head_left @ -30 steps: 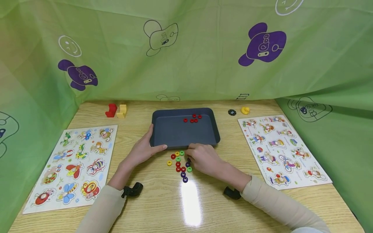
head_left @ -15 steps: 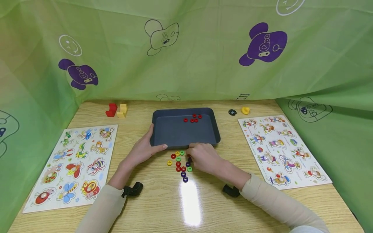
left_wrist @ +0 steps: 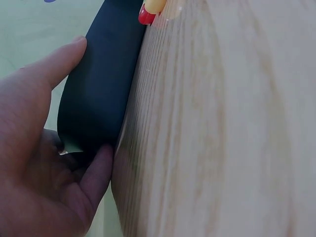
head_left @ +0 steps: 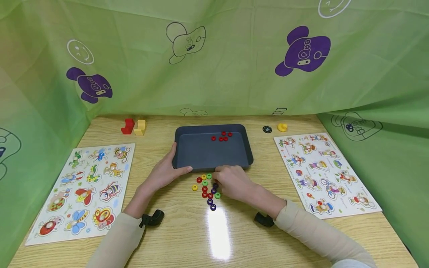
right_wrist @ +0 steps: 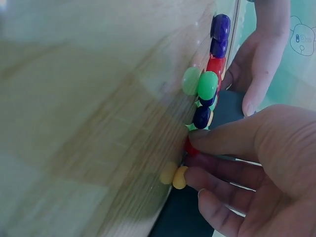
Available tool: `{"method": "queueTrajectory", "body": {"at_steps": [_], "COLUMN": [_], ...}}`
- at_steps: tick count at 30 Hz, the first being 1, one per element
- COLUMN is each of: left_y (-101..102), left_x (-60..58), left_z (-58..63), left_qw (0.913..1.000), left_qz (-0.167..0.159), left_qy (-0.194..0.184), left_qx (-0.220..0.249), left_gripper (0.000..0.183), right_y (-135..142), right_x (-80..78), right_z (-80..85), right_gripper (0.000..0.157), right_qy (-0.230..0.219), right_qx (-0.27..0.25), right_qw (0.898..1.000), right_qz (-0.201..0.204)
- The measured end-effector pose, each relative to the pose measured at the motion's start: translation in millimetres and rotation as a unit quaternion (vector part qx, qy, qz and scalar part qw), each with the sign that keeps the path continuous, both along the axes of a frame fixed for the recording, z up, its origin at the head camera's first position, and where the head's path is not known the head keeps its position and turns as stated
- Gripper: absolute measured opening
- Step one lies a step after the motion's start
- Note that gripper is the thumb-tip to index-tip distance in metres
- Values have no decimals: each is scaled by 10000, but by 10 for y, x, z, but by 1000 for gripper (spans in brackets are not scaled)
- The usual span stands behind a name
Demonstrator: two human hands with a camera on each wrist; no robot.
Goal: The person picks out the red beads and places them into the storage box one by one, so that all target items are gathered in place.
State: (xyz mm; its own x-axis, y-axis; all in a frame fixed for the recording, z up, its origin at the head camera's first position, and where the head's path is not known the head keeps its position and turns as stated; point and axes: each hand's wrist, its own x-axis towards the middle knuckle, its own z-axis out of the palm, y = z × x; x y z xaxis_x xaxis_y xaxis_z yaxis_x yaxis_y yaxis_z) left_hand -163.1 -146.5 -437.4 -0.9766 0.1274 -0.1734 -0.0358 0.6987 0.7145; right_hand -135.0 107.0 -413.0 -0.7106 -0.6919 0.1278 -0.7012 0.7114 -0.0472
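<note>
A dark grey tray point(head_left: 206, 154) holds several red ring beads point(head_left: 213, 138) toward its back right. My left hand point(head_left: 165, 172) rests at its front left corner, thumb along the front wall and fingers along the left side. Just in front of the tray lies a loose cluster of red, yellow point(head_left: 194, 188), green point(head_left: 217, 195) and purple point(head_left: 210, 202) ring beads. At the cluster's right edge, my right hand point(head_left: 232, 181) has its fingers bent down; the right wrist view shows thumb and forefinger pinching a red ring bead point(right_wrist: 190, 146). A yellow ring bead point(right_wrist: 180, 177) lies beside the other fingertips.
Picture puzzle boards flank the work area: an insect board point(head_left: 82, 190) left and a figure board point(head_left: 321, 173) right. At the back stand a red block point(head_left: 127, 127), a yellow block point(head_left: 140, 128), a black chip point(head_left: 267, 129) and a yellow duck point(head_left: 282, 127). Green cloth point(head_left: 228, 85) hangs behind.
Purple ring beads beside my right hand have shifted slightly left and nearer to me. The right hand has barely moved; the left hand and tray stay in place.
</note>
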Motion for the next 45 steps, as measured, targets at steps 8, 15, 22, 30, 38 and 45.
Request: {"method": "queueTrajectory", "body": {"at_steps": [8, 15, 22, 30, 38, 45], "left_y": [-4, -25, -29, -43, -34, -3], "left_x": [14, 22, 20, 22, 16, 3], "left_z": [1, 2, 0, 2, -11, 0], "left_qw": [10000, 10000, 9999, 9999, 9999, 10000], "left_qz": [-14, -41, -45, -16, 9, 11], "left_qy": [35, 29, 57, 42, 14, 51], "left_qx": [37, 61, 142, 124, 108, 76], "left_gripper": [112, 112, 112, 112, 112, 111], "right_y": [-15, -78, -150, -306, -433, -476], "right_x": [-14, -256, -774, -1234, -1476, -1564], "right_z": [127, 354, 310, 231, 165, 62], "right_gripper": [10, 11, 13, 21, 24, 33], "right_qy": [301, 437, 14, -371, -656, -674], "right_qx": [-251, -807, -1003, -551, -107, -3], "right_qw": [9992, 9956, 9926, 9939, 9920, 9909], "right_qz": [25, -176, -687, -879, -1070, -1168]}}
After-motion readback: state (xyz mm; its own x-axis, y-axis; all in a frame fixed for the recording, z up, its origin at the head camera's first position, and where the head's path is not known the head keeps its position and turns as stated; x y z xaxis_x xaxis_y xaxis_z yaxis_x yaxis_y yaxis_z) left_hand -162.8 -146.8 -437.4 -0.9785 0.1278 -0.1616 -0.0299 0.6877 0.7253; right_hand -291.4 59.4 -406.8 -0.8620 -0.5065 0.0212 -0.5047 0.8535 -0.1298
